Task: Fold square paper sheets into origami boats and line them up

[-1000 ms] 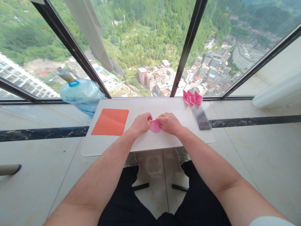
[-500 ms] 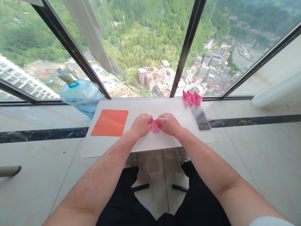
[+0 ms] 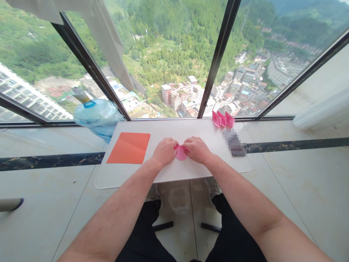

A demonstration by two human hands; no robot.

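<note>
A small folded piece of pink paper (image 3: 181, 153) is held between my two hands over the middle of the white table. My left hand (image 3: 166, 150) pinches its left edge, and my right hand (image 3: 198, 149) grips the right edge. Both sets of fingers are closed, and the fingertips partly hide the paper's upper sides. To the left lies a stack of orange paper (image 3: 129, 148), flat on the tabletop. Several folded pink paper shapes (image 3: 223, 119) stand in a row at the far right edge.
A blurred-out phone-like object (image 3: 236, 145) lies on the right of the white table (image 3: 163, 175). A large blue water bottle (image 3: 98, 115) stands beyond its left end. Tall windows (image 3: 169, 54) rise behind. My legs are below the near edge.
The whole scene sits slightly lower in view, as the camera has tilted up a little. Both hands keep hold of the pink paper in nearly the same pose.
</note>
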